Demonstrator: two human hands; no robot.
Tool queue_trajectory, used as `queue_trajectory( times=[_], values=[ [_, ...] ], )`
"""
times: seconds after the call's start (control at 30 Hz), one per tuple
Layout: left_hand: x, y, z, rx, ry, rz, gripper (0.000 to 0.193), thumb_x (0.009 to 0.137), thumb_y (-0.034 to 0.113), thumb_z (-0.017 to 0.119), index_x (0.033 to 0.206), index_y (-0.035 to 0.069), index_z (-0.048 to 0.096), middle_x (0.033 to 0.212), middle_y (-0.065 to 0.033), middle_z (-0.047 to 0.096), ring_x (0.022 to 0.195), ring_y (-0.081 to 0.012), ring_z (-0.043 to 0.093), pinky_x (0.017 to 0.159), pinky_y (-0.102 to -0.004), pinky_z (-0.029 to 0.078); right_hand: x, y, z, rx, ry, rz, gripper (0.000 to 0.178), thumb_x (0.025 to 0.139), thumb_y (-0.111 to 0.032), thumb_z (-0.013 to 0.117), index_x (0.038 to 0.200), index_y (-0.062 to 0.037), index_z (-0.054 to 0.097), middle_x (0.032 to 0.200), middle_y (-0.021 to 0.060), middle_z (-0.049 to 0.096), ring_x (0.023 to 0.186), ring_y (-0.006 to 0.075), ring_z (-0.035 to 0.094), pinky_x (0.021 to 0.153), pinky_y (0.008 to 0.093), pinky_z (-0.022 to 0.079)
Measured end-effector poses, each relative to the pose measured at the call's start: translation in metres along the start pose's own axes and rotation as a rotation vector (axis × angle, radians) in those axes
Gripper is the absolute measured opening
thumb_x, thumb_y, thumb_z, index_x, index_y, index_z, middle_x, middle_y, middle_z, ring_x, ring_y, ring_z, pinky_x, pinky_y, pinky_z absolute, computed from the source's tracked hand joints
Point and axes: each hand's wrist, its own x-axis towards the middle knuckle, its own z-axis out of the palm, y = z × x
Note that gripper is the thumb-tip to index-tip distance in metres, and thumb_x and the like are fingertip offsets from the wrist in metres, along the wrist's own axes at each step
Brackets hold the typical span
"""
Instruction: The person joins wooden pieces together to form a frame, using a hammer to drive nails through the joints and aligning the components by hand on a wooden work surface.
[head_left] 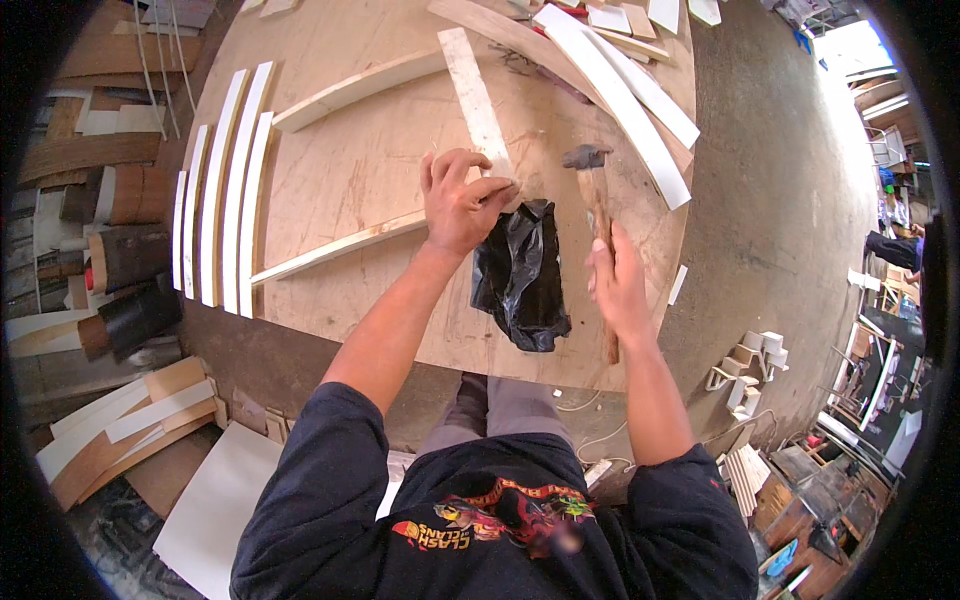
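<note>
My right hand (pixel 618 280) is wrapped round the wooden handle of a hammer (pixel 596 200), its dark metal head raised over the worktable (pixel 360 170). My left hand (pixel 462 205) rests at the near end of a pale wooden strip (pixel 470 95), thumb and forefinger pinched together there. Whatever lies between those fingertips is too small to make out. Two more wooden strips, an upper one (pixel 360 90) and a lower one (pixel 340 247), run leftward from about this strip's two ends. A crumpled black plastic bag (pixel 522 280) lies just below my left fingertips.
Several long white-faced strips (pixel 233 190) stand in a row at the table's left. Curved white boards (pixel 620 105) and offcuts lie at the upper right. Small wooden blocks (pixel 748 365) sit on the floor to the right, and stacked boards (pixel 130 425) lie at the lower left.
</note>
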Motion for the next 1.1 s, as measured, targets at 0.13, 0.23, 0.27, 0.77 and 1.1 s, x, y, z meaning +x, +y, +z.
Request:
queue_trajectory(
  times=[0.13, 0.23, 0.27, 0.77, 1.1],
  values=[
    [0.000, 0.001, -0.003, 0.004, 0.004, 0.031, 0.013, 0.075, 0.029, 0.089, 0.084, 0.022, 0.084, 0.105, 0.0034, 0.067, 0.114, -0.0215, 0.061, 0.114, -0.0549, 0.029, -0.025, -0.034, -0.003, -0.190, 0.015, -0.240, 0.052, 0.108, -0.014, 0.053, 0.158, -0.0061, 0.042, 0.111, 0.0245, 0.073, 0.097, 0.0405, 0.074, 0.082, 0.0457, 0.055],
    [-0.001, -0.002, -0.002, -0.008, 0.014, 0.039, 0.012, 0.074, 0.029, 0.089, 0.083, 0.024, 0.083, 0.104, 0.0046, 0.066, 0.115, -0.0209, 0.060, 0.116, -0.0527, 0.027, -0.032, -0.055, -0.003, -0.160, -0.067, -0.291, 0.057, 0.107, -0.012, 0.054, 0.162, -0.0106, 0.037, 0.123, 0.0286, 0.070, 0.106, 0.0478, 0.070, 0.086, 0.0487, 0.055],
    [-0.002, -0.003, -0.001, -0.008, 0.015, 0.036, 0.011, 0.074, 0.030, 0.089, 0.081, 0.026, 0.082, 0.104, 0.0058, 0.065, 0.116, -0.0202, 0.058, 0.117, -0.0503, 0.025, -0.031, -0.055, -0.003, -0.194, -0.066, -0.361, 0.058, 0.107, -0.013, 0.054, 0.163, -0.0132, 0.037, 0.119, 0.0290, 0.070, 0.103, 0.0487, 0.070, 0.084, 0.0497, 0.055],
    [-0.006, -0.002, 0.000, 0.020, -0.027, -0.002, 0.011, 0.075, 0.031, 0.087, 0.083, 0.025, 0.083, 0.109, 0.0066, 0.065, 0.120, -0.0195, 0.058, 0.122, -0.0523, 0.023, -0.028, -0.065, 0.003, -0.397, -0.110, -0.397, 0.060, 0.108, -0.018, 0.052, 0.165, -0.0267, 0.034, 0.099, 0.0267, 0.068, 0.086, 0.0485, 0.069, 0.075, 0.0550, 0.056],
    [-0.005, -0.005, -0.003, 0.022, -0.028, 0.024, 0.015, 0.075, 0.030, 0.090, 0.088, 0.024, 0.084, 0.111, 0.0039, 0.067, 0.120, -0.0201, 0.061, 0.119, -0.0538, 0.026, -0.029, -0.069, 0.005, -0.343, -0.079, -0.124, 0.041, 0.100, -0.027, 0.068, 0.131, -0.0021, 0.060, 0.091, 0.0270, 0.070, 0.088, 0.0492, 0.069, 0.074, 0.0544, 0.054]
  ],
)
